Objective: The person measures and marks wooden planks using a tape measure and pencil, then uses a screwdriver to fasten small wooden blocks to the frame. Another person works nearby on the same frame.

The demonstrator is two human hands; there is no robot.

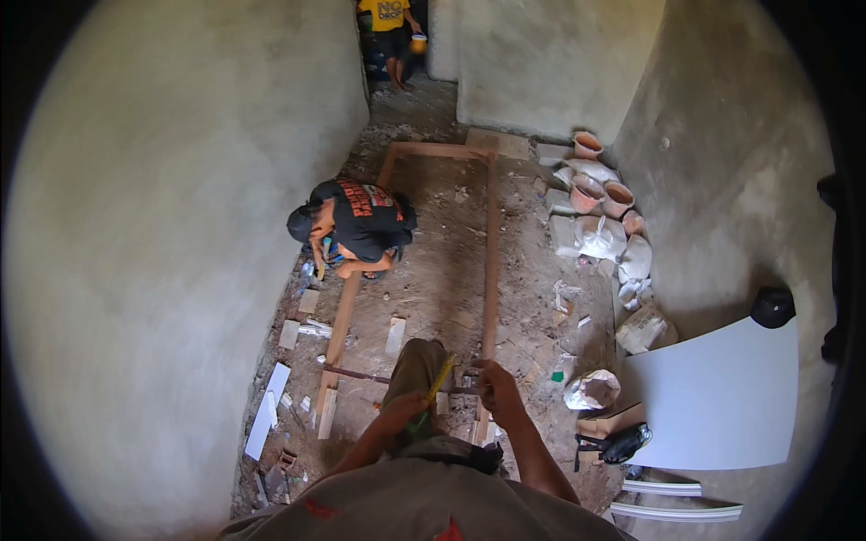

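My left hand [408, 410] is closed round a tape measure [440, 379], whose yellow blade sticks up and out; a green part shows below my fingers. To the right, my right hand [494, 389] is closed, just above the right-hand beam of a wooden door frame [492, 252] lying on the ground. What it holds, if anything, is hidden. A thin dark reddish bar [361, 374] crosses the near end of the frame, partly behind my leg [415, 365].
A co-worker [361, 216] in a black shirt crouches over the frame's left beam. Another person [388, 18] stands in the far doorway. Pots [586, 194] and white sacks [600, 236] line the right wall. A white board [722, 397] lies at right, a black bag [624, 444] beside it.
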